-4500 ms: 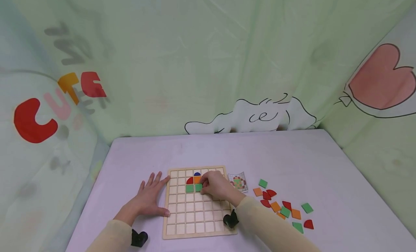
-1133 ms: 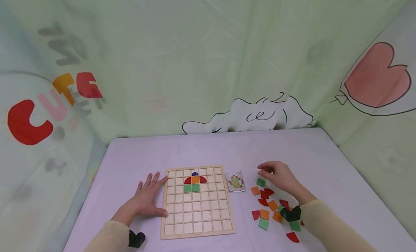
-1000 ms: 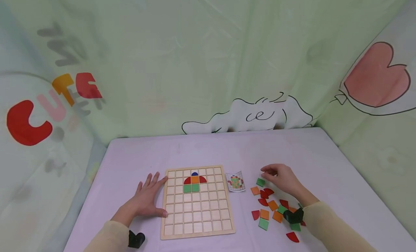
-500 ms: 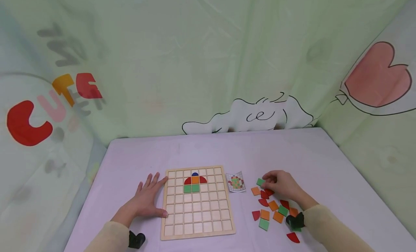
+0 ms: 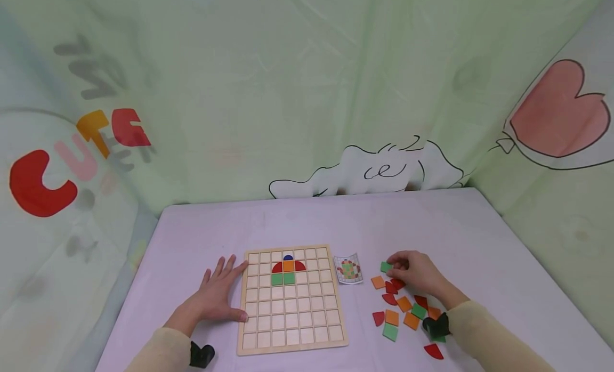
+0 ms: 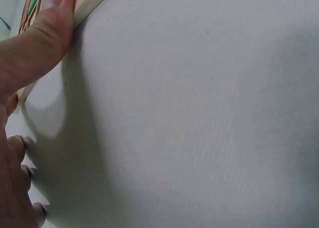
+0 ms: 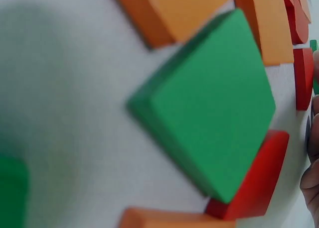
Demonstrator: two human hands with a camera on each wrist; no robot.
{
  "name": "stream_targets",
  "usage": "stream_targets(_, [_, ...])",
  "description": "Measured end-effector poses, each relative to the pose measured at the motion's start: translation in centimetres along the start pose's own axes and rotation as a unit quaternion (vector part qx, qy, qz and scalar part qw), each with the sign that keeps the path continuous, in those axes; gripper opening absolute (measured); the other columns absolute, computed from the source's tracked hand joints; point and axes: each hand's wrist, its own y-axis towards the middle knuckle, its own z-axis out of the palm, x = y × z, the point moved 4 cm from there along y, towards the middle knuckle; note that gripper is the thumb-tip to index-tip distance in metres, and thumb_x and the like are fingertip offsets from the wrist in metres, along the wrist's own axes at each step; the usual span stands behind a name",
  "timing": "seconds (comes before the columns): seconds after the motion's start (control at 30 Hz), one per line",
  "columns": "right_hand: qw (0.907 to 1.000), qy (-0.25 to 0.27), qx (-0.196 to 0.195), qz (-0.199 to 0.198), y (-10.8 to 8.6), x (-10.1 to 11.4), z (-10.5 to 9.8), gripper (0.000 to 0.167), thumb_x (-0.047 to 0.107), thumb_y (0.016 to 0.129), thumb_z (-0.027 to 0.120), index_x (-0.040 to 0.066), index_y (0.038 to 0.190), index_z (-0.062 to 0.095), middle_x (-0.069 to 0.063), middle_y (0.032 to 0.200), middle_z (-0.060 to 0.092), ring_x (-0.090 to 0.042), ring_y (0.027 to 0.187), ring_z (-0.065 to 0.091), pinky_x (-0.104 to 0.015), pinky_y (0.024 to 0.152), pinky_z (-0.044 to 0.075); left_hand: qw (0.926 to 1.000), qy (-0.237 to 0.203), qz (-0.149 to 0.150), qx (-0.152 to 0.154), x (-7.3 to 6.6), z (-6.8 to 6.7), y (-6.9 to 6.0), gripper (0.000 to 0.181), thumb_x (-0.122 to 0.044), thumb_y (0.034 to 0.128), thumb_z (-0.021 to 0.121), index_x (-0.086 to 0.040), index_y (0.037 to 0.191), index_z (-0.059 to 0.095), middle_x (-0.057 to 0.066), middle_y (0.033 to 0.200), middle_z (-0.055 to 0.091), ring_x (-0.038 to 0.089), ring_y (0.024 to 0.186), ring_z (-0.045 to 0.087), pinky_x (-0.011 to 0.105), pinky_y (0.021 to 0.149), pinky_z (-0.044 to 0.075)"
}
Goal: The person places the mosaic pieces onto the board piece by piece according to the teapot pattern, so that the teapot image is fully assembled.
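Observation:
The left hand [image 5: 218,293] lies spread at the left side of the wooden grid board [image 5: 292,348], its thumb and index finger touching the frame. In the left wrist view the thumb presses on the board's edge [image 6: 92,4]. On the board sit a blue piece [image 5: 288,258], an orange square [image 5: 288,266] with a red piece on either side, and two green squares [image 5: 289,278] below. The right hand [image 5: 418,271] has its fingertips at a green square [image 5: 385,267] at the top of the loose pieces; its fingers partly cover that square, and they look bent round its right edge.
A small pattern card [image 5: 348,269] lies just right of the board. Loose orange, red and green pieces [image 5: 391,317] are scattered under and left of the right forearm. In the right wrist view a green square [image 7: 214,108] rests against a red piece [image 7: 259,183].
The right hand left the board after a second red piece came to sit beside the orange square, moved right, then lowered to the green square. The left hand stays put.

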Motion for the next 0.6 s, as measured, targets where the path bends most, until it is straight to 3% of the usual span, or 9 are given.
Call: stream_targets(0.6, [1.0000, 0.002, 0.000, 0.001, 0.04, 0.10, -0.55, 0.035, 0.012, 0.089, 0.079, 0.000, 0.119, 0.067, -0.005, 0.093, 0.062, -0.019, 0.086, 0.055, -0.018, 0.066, 0.052, 1.0000, -0.004, -0.008, 0.002, -0.10, -0.07, -0.05, 0.126, -0.053, 0.0590, 0.095, -0.015, 0.161, 0.032, 0.022, 0.171, 0.015, 0.048, 0.158, 0.003, 0.074, 0.122, 0.005])
